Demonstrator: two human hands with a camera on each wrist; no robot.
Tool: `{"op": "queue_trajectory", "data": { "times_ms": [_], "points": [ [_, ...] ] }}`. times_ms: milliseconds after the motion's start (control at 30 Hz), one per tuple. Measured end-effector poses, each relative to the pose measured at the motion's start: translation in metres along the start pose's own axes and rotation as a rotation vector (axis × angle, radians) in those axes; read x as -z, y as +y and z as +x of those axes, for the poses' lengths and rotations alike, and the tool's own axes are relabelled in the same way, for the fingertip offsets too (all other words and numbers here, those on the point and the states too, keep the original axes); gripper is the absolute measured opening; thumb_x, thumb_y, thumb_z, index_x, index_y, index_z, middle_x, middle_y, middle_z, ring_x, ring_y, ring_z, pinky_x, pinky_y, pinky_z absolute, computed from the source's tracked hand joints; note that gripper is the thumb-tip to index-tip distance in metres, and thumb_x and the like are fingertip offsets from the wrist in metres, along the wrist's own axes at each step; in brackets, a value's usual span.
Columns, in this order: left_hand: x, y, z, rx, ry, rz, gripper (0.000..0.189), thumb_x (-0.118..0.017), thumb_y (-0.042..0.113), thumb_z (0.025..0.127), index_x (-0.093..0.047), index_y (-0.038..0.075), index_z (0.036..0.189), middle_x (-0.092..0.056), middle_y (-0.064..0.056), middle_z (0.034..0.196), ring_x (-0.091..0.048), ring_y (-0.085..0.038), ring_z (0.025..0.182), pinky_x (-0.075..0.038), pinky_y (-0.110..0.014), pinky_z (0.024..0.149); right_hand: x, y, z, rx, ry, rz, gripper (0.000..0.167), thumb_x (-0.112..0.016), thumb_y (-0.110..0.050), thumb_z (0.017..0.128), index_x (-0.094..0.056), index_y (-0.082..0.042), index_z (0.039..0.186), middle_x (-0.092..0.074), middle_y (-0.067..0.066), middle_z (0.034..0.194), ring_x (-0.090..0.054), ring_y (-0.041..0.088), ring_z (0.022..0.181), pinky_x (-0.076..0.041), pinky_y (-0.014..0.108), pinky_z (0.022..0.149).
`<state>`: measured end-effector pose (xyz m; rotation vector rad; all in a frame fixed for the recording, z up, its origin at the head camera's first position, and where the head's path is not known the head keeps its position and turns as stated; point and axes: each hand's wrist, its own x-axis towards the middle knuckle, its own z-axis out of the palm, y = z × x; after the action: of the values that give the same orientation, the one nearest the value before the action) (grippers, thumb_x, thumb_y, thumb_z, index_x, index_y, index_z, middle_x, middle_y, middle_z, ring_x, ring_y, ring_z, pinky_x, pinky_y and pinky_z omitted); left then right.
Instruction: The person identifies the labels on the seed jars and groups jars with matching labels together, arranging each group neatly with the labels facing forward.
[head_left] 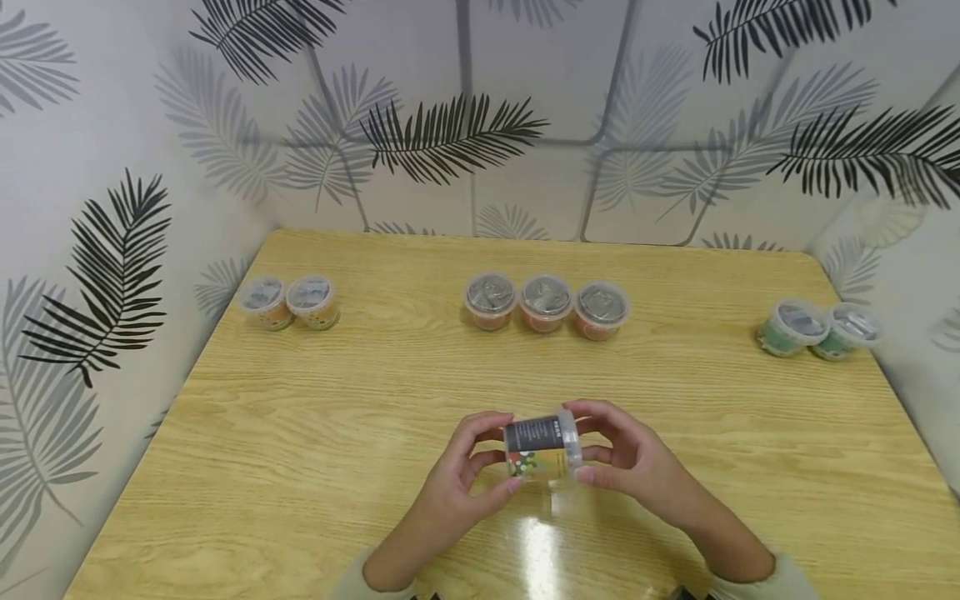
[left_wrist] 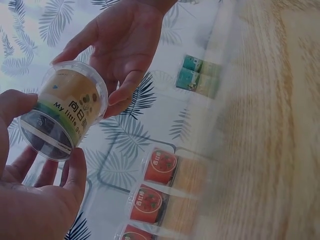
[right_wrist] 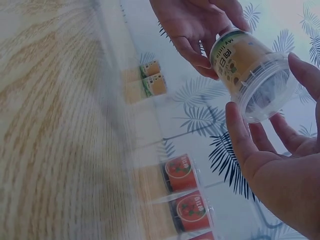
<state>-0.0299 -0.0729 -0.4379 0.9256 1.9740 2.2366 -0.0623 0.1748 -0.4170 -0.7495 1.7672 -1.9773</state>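
A clear plastic tub (head_left: 538, 448) with a yellow and dark label lies sideways between both hands above the table's near middle. My left hand (head_left: 474, 467) pinches its base end between thumb and fingers. At the lidded end, my right hand (head_left: 626, 450) holds the rim with thumb and fingertips. In the left wrist view the tub (left_wrist: 67, 107) shows a sunflower-coloured label reading "My little", tilted, with its dark base toward the left hand. The right wrist view looks at the tub's clear lid (right_wrist: 267, 90), with silvery packing visible through it.
Along the back of the wooden table (head_left: 375, 392) stand three red-labelled tubs (head_left: 546, 304). Two yellow-labelled tubs (head_left: 315, 302) are at the back left, two green ones (head_left: 792, 327) at the back right. A leaf-patterned cloth (head_left: 450, 192) hangs behind.
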Motion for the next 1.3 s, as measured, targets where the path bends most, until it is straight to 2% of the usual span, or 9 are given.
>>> {"op": "queue_trajectory", "data": {
  "times_ms": [267, 533, 667, 767, 867, 967, 1133, 1300],
  "points": [
    [0.0013, -0.0020, 0.0000, 0.030, 0.012, 0.004, 0.058, -0.065, -0.012, 0.079, -0.038, -0.004, 0.129, -0.040, -0.018, 0.126, -0.044, -0.033, 0.108, -0.046, -0.039, 0.092, 0.0033, 0.0000, -0.0014, -0.060, -0.063, 0.007, 0.057, -0.055, 0.005, 0.089, -0.030, 0.000, 0.140, -0.034, 0.023, 0.133, -0.047, 0.035, 0.113, -0.049, 0.036, 0.088],
    [0.0013, -0.0014, 0.0004, 0.078, 0.033, -0.034, 0.051, -0.062, -0.006, 0.084, -0.038, -0.003, 0.129, -0.041, -0.018, 0.125, -0.046, -0.031, 0.107, -0.047, -0.038, 0.090, 0.0035, 0.0004, 0.0001, 0.020, -0.113, 0.044, 0.065, -0.055, 0.011, 0.087, -0.023, 0.002, 0.143, -0.025, 0.024, 0.139, -0.040, 0.029, 0.120, -0.046, 0.038, 0.092],
    [0.0013, -0.0003, -0.0014, 0.154, 0.056, -0.086, 0.046, -0.060, 0.001, 0.088, -0.038, 0.000, 0.129, -0.042, -0.018, 0.122, -0.046, -0.030, 0.106, -0.048, -0.033, 0.090, 0.0023, 0.0019, 0.0005, 0.059, -0.120, 0.057, 0.069, -0.057, 0.014, 0.084, -0.022, 0.004, 0.143, -0.027, 0.023, 0.138, -0.039, 0.032, 0.120, -0.044, 0.041, 0.094],
    [0.0008, -0.0001, -0.0030, 0.210, 0.064, -0.113, 0.045, -0.060, 0.005, 0.090, -0.038, 0.003, 0.129, -0.043, -0.017, 0.121, -0.046, -0.030, 0.105, -0.048, -0.030, 0.088, 0.0022, 0.0040, 0.0001, 0.053, -0.124, 0.063, 0.070, -0.057, 0.015, 0.083, -0.022, 0.004, 0.143, -0.026, 0.022, 0.139, -0.039, 0.035, 0.120, -0.044, 0.043, 0.094],
    [0.0004, -0.0008, -0.0036, 0.224, 0.058, -0.115, 0.045, -0.059, 0.006, 0.090, -0.037, 0.004, 0.129, -0.042, -0.017, 0.122, -0.045, -0.032, 0.106, -0.049, -0.029, 0.087, 0.0033, 0.0057, -0.0004, 0.038, -0.118, 0.053, 0.071, -0.057, 0.015, 0.083, -0.022, 0.003, 0.144, -0.028, 0.021, 0.138, -0.039, 0.033, 0.121, -0.044, 0.042, 0.094],
    [0.0002, -0.0019, -0.0029, 0.212, 0.056, -0.108, 0.045, -0.059, 0.006, 0.090, -0.037, 0.003, 0.130, -0.042, -0.018, 0.122, -0.045, -0.033, 0.105, -0.049, -0.029, 0.088, 0.0050, 0.0070, -0.0001, 0.051, -0.114, 0.039, 0.072, -0.058, 0.014, 0.083, -0.022, 0.002, 0.144, -0.031, 0.022, 0.138, -0.037, 0.031, 0.124, -0.042, 0.040, 0.096],
    [0.0003, -0.0037, -0.0021, 0.209, 0.046, -0.115, 0.042, -0.058, 0.006, 0.091, -0.039, 0.002, 0.128, -0.044, -0.018, 0.120, -0.047, -0.029, 0.103, -0.049, -0.028, 0.086, 0.0068, 0.0074, 0.0005, 0.075, -0.128, 0.047, 0.070, -0.058, 0.014, 0.083, -0.024, 0.004, 0.143, -0.029, 0.023, 0.142, -0.035, 0.031, 0.126, -0.040, 0.040, 0.099],
    [0.0006, -0.0030, -0.0019, 0.240, 0.030, -0.136, 0.040, -0.055, 0.008, 0.093, -0.039, 0.004, 0.129, -0.045, -0.017, 0.119, -0.047, -0.029, 0.103, -0.050, -0.025, 0.081, 0.0053, 0.0052, 0.0017, 0.090, -0.113, 0.062, 0.066, -0.059, 0.015, 0.082, -0.028, 0.007, 0.140, -0.032, 0.021, 0.142, -0.039, 0.029, 0.124, -0.042, 0.040, 0.097]
  ]
}}
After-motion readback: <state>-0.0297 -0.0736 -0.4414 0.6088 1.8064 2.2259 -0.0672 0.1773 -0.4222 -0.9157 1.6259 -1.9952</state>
